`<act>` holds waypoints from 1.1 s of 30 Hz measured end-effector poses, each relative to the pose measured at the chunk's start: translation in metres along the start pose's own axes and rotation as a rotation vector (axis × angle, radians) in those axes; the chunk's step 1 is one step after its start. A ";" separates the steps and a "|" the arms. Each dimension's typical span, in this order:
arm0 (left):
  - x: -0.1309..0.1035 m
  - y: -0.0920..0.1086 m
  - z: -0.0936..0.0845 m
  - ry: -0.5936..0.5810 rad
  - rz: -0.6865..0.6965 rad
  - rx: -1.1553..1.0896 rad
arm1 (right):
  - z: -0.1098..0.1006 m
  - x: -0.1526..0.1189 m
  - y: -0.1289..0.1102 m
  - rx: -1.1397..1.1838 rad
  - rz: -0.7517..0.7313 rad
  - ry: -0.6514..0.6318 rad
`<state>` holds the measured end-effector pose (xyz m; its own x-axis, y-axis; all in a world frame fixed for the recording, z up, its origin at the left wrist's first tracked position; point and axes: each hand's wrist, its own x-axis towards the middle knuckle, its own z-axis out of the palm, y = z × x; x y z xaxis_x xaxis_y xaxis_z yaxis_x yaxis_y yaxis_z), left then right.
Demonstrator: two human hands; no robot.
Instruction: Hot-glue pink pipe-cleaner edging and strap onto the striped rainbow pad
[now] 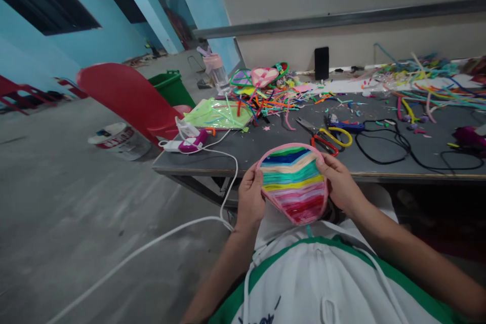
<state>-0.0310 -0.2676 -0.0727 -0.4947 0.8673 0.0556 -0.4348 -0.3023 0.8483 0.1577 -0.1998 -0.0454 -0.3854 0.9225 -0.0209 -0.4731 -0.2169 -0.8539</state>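
Observation:
A rounded craft panel with rainbow-coloured stripes and a pink rim [294,182] is held up over my lap, in front of the table edge. My left hand [251,195] grips its left rim, thumb on the front face. On the right rim, my right hand [339,179] pinches it the same way. Beyond the panel on the table lie scissors with red and yellow handles [334,140]. Near them are a blue tool [347,126] and a looped black cord [383,161]. The fingers behind the panel are hidden.
The grey table [197,162] carries piles of coloured pipe cleaners [266,104], a green plastic packet [220,114], a bottle [216,72], a phone [321,63] and a purple-and-white plug device [193,142]. A white cable [170,235] hangs off its left side by a red chair [121,96].

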 end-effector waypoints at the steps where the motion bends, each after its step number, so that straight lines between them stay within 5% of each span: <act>1: -0.001 -0.001 0.002 0.003 0.005 0.011 | 0.000 0.003 -0.001 -0.037 -0.028 -0.008; 10: 0.002 -0.011 0.000 -0.031 -0.034 0.077 | -0.006 0.028 -0.006 -0.197 -0.068 0.050; 13: 0.007 -0.005 -0.004 -0.093 -0.047 0.275 | -0.007 0.028 -0.006 -0.189 -0.042 0.046; 15: 0.013 0.006 -0.002 -0.144 0.095 0.524 | -0.006 0.027 -0.007 -0.213 -0.048 0.049; 19: 0.028 0.027 0.019 -0.264 0.593 1.031 | -0.001 0.028 -0.008 -0.282 -0.068 0.039; 21: 0.036 0.032 0.032 -0.352 0.708 1.140 | 0.001 0.029 -0.006 -0.319 -0.077 0.040; 25: 0.046 0.027 0.045 -0.397 0.751 1.232 | 0.001 0.031 -0.001 -0.378 -0.090 0.016; 33: 0.053 0.022 0.045 -0.411 0.674 1.226 | -0.003 0.034 0.005 -0.361 -0.098 0.020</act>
<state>-0.0324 -0.2107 -0.0277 -0.0036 0.8134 0.5817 0.7934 -0.3518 0.4968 0.1448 -0.1690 -0.0516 -0.3353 0.9400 0.0629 -0.1957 -0.0042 -0.9806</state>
